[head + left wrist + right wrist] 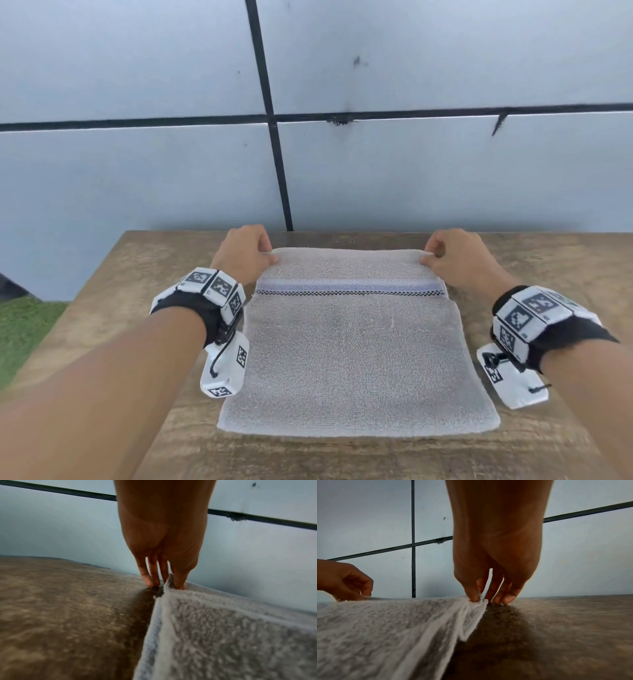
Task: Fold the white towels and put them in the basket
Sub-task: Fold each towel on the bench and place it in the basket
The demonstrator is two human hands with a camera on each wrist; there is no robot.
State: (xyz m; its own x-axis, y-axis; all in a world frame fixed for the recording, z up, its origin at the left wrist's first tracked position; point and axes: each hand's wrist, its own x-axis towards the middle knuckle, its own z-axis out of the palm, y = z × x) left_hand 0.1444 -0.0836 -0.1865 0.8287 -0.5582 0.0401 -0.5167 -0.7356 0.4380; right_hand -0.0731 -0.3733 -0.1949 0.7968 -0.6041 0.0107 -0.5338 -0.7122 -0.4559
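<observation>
White towel (356, 346) lies flat on the counter (137, 274), mid-width, its far hem near the counter's back edge and its near hem short of the front edge. A blue and checkered band crosses it near the far end, where a layer looks doubled over. Left hand (245, 253) pinches the far left corner between thumb and fingers; right hand (459, 258) pinches the far right corner the same way. In the right wrist view several layered edges bunch under that pinch.

Risks, as judged: a pinch catching only the top layer would let the layers below slide and skew the fold; uneven pull between the two hands would set the hems crooked; terry dragging on the rough wood could wrinkle the underside.

Room: bare counter runs left and right of the towel, a narrow strip behind it before the tiled wall (137, 102). Open space toward the front edge. No basket in view.
</observation>
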